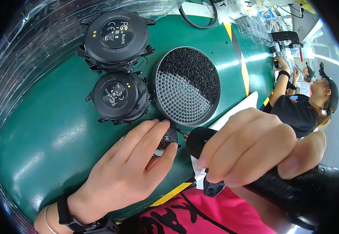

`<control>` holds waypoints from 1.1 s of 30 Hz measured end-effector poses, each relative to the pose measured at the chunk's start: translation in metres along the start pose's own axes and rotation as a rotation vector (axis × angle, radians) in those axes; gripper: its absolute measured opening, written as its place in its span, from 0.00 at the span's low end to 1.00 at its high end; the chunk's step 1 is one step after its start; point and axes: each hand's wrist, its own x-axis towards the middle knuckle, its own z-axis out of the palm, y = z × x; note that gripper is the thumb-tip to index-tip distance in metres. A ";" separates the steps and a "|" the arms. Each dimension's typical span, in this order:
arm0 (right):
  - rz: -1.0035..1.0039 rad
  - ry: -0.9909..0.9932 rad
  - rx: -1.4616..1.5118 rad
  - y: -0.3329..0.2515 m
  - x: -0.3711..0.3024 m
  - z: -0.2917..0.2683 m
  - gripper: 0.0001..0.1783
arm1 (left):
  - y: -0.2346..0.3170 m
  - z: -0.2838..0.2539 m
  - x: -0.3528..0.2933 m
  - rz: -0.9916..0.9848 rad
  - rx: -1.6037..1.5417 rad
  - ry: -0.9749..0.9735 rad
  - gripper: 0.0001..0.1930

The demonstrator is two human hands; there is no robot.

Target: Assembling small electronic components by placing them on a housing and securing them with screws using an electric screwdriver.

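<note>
My left hand (124, 165) presses a black smartwatch case (168, 137) against the green table, fingers over its far side and thumb along its near side. The case lies back-up, partly hidden by the fingers. My right hand (251, 146) is wrapped round a black electric screwdriver (290, 187). Its thin bit points left and reaches the edge of the case by the lugs; whether it sits in a screw cannot be made out. Just beyond my left fingers stands a round dimpled tray (181, 97), with small black screws (193, 66) heaped over its far part.
Two stacks of black smartwatch cases, a far one (116, 37) and a nearer one (116, 95), stand left of the tray. Clear plastic trays (25, 50) line the left edge. A black ring (198, 23) lies at the back. Another person (302, 109) works at the right.
</note>
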 end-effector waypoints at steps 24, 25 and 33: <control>0.156 0.061 -0.035 -0.011 0.002 0.010 0.17 | -0.001 -0.001 0.000 0.049 0.029 -0.008 0.18; 0.154 0.060 -0.047 -0.011 0.003 0.010 0.18 | -0.002 -0.001 0.000 0.053 0.029 -0.006 0.18; -0.033 0.290 0.086 0.005 0.001 -0.013 0.41 | -0.001 0.001 -0.001 0.025 0.062 -0.005 0.19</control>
